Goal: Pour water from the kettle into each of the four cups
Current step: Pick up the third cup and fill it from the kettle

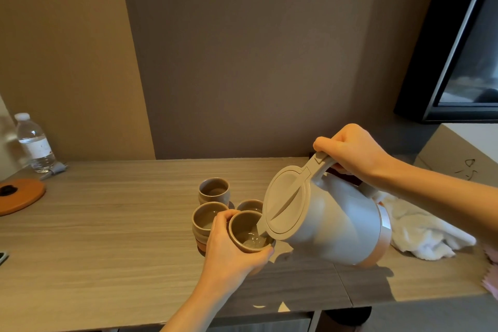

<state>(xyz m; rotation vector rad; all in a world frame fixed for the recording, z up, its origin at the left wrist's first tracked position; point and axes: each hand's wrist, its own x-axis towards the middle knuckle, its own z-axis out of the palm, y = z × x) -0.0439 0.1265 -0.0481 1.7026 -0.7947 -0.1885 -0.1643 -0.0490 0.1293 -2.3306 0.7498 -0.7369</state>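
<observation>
- Pouring is under way: the right hand (353, 153) is wrapped around the handle of a pale grey electric kettle (331, 217), tilted with its spout down over a cup, lid closed.
- Water runs into the held cup (249, 232), which the left hand (229, 248) clasps with fingers curled round its wall, just above the wooden counter (107, 237).
- Three more cups stand close together, nearer the counter's back edge: the rear cup (214, 191), the left cup (208, 219), and a third cup (250, 205) partly hidden behind the kettle.
- A white towel (420, 232) lies crumpled toward the counter's right end.
- At the back left corner stand a water bottle (33, 143) and an orange disc (20, 195).
</observation>
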